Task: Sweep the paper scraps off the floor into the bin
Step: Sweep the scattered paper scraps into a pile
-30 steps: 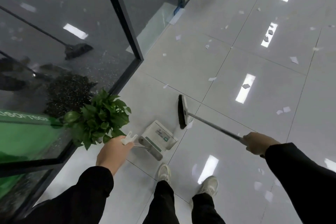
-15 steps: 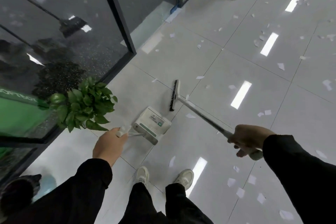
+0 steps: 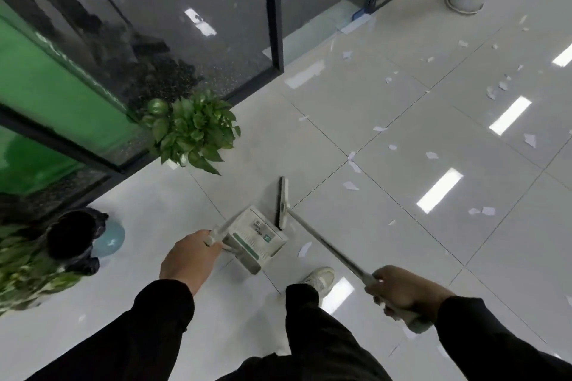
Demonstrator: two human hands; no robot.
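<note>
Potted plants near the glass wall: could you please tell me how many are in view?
2. One leafy plant stands by the glass wall, beyond the dustpan. Another plant sits at the left edge, partly cut off, beside a black-bagged bin. More may lie outside the frame.

- White paper scraps (image 3: 350,185) lie scattered over the glossy tiled floor.
- Broom (image 3: 282,202): dark bristles just beside the dustpan's mouth.
- White dustpan (image 3: 257,233), green-striped, tilted.

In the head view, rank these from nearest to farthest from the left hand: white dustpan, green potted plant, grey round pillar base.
From the left hand:
1. White dustpan, just right of the hand, which grips its handle.
2. Green potted plant, ahead by the glass wall.
3. Grey round pillar base, far ahead, upper right.
</note>
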